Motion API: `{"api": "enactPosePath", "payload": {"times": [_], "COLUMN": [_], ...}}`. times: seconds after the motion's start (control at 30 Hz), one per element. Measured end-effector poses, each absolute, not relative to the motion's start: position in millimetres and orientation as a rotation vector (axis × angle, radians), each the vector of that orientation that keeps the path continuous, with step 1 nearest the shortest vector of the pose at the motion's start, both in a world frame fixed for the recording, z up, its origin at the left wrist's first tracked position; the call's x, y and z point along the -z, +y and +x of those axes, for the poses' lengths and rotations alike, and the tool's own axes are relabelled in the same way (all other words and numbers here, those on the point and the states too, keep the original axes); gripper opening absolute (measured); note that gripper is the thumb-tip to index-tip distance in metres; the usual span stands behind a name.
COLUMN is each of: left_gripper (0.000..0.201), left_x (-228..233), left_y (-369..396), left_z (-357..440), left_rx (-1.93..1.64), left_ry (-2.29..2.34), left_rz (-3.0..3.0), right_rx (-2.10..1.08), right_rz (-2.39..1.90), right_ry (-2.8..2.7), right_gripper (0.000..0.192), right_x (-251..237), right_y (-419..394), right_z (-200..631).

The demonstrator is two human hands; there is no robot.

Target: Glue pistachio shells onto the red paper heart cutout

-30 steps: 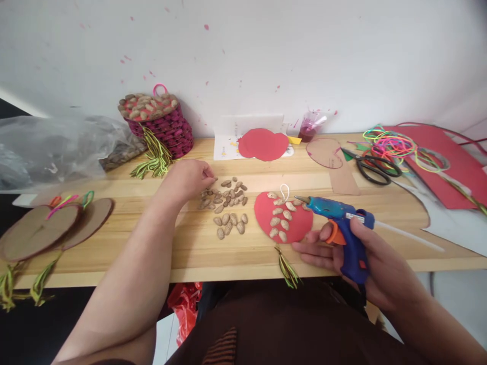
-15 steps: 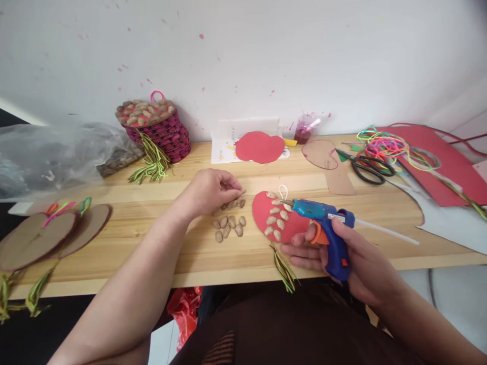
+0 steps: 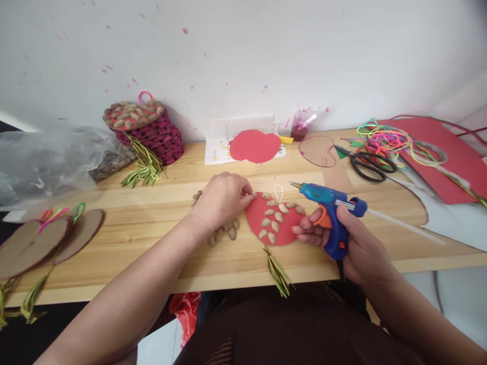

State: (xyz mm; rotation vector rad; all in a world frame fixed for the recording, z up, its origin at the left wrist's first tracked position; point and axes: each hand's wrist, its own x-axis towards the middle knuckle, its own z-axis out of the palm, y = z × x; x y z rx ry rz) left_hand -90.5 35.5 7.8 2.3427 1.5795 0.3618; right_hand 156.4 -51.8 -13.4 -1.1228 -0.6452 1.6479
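Note:
My left hand [image 3: 226, 200] is closed in a pinch on a peanut [image 3: 254, 195] at the upper left edge of a red rounded card [image 3: 289, 230]. Several peanuts [image 3: 267, 222] sit on that card in rows. A white cord loop [image 3: 279, 193] is at its top, and a yellow-green tassel [image 3: 277, 271] hangs from its bottom. In my right hand [image 3: 361, 243] is a blue hot glue gun [image 3: 337, 223], its nozzle pointing left above the card's upper right. Loose peanuts [image 3: 224, 232] lie partly hidden under my left hand.
A woven basket piece [image 3: 152, 139] topped with peanuts stands at the back left, beside a plastic bag [image 3: 57, 162]. Cardboard discs [image 3: 36, 241] lie at the left. Scissors [image 3: 367, 165], tangled cords [image 3: 388, 142] and red sheets [image 3: 452, 167] lie right; a cup [image 3: 302, 125] stands behind.
My left hand has moved right, carrying a peanut from the loose pile to the red card's edge. My right hand has drawn the glue gun slightly right and up, away from the card's peanuts.

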Motion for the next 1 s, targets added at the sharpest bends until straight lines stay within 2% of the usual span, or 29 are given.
{"api": "enactPosePath", "payload": {"times": [0.53, 1.0], "left_gripper": [0.016, 0.019], "left_x": [-11, -16], "left_y": [37, 41], "left_z": [-68, -110], "left_rx": [-0.159, -0.533], "left_ry": [1.766, 1.753], "left_rz": [2.371, 2.106], "right_rx": [-1.735, -1.701], "right_rz": [-0.965, -1.026], "right_ry": [-0.622, -0.636], "right_gripper": [0.034, 0.035], "right_x": [27, 31], "right_y": [-53, -52], "right_z": [167, 168]}}
